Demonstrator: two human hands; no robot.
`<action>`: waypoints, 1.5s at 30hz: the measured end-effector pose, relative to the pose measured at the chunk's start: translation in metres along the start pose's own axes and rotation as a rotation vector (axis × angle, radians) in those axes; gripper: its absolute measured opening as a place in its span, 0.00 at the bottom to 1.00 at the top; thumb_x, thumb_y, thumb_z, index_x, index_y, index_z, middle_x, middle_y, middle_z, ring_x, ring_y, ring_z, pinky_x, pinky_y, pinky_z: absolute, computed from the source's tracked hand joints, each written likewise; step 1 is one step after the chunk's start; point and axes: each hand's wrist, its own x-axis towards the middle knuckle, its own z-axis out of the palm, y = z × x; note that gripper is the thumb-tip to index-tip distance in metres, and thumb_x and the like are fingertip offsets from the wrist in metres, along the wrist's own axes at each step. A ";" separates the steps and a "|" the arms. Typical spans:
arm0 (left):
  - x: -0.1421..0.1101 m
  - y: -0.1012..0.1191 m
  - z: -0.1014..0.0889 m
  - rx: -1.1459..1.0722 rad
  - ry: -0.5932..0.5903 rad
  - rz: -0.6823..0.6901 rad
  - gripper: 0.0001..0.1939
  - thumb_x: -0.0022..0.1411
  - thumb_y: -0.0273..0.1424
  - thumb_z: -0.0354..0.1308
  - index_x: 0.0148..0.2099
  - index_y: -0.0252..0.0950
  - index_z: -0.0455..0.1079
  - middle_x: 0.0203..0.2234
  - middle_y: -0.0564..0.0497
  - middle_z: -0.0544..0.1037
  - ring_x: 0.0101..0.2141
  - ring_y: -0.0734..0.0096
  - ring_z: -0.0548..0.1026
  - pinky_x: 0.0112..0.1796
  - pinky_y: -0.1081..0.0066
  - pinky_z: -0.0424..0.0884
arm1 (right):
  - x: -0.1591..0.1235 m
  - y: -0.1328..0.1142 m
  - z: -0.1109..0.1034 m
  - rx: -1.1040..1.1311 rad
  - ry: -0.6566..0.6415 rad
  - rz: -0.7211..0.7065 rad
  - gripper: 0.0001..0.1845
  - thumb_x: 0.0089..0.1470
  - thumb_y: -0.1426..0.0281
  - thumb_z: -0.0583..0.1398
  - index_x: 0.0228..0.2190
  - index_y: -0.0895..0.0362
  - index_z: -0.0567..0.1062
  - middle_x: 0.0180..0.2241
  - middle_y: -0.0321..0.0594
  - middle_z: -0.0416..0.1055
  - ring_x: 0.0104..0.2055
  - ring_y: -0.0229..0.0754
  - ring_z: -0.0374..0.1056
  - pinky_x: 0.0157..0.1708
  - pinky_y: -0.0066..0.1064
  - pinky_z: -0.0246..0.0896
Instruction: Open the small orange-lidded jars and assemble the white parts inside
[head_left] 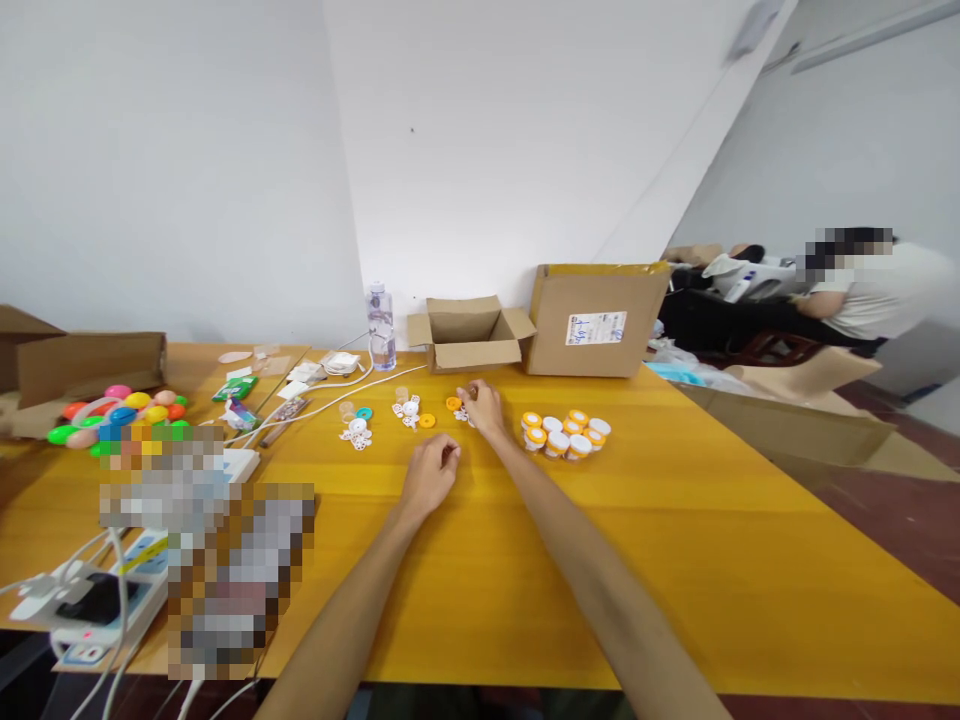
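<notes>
My right hand [482, 405] reaches far across the yellow table [675, 560] with its fingers pinched over small white and orange parts [454, 406]. My left hand [430, 473] rests nearer to me on the tabletop, its fingers curled shut; what they hold, if anything, is hidden. Between and left of the hands lie an orange ring [426, 421], white flower-shaped pieces [409, 409] and a teal ring [364, 413]. A cluster of small orange-and-white capped cups [566, 434] stands just right of my right hand.
An open small cardboard box [471, 334] and a larger box [596, 318] stand at the back by the wall, beside a water bottle [380, 326]. Coloured plastic eggs [120, 412], cables and a power strip [97, 600] fill the left side. Another person [862, 290] sits far right.
</notes>
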 end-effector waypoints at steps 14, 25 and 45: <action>0.001 -0.004 0.002 -0.010 0.011 0.023 0.07 0.59 0.26 0.55 0.30 0.40 0.71 0.24 0.53 0.76 0.29 0.67 0.72 0.36 0.68 0.67 | 0.010 -0.001 -0.003 0.139 -0.064 -0.067 0.17 0.48 0.78 0.58 0.40 0.50 0.73 0.41 0.37 0.79 0.45 0.44 0.74 0.49 0.40 0.68; 0.000 0.002 0.000 -0.007 -0.009 0.011 0.07 0.59 0.25 0.55 0.30 0.40 0.71 0.26 0.53 0.76 0.30 0.67 0.73 0.39 0.67 0.68 | -0.010 0.000 -0.017 0.095 -0.006 -0.075 0.17 0.54 0.72 0.58 0.47 0.55 0.72 0.48 0.45 0.75 0.53 0.47 0.70 0.56 0.43 0.63; 0.001 0.005 -0.003 0.077 -0.055 0.019 0.08 0.61 0.24 0.52 0.32 0.38 0.71 0.27 0.53 0.77 0.31 0.68 0.74 0.39 0.69 0.69 | -0.076 -0.003 -0.048 -0.387 -0.164 -0.347 0.19 0.66 0.64 0.53 0.55 0.48 0.73 0.57 0.49 0.67 0.57 0.54 0.62 0.53 0.48 0.64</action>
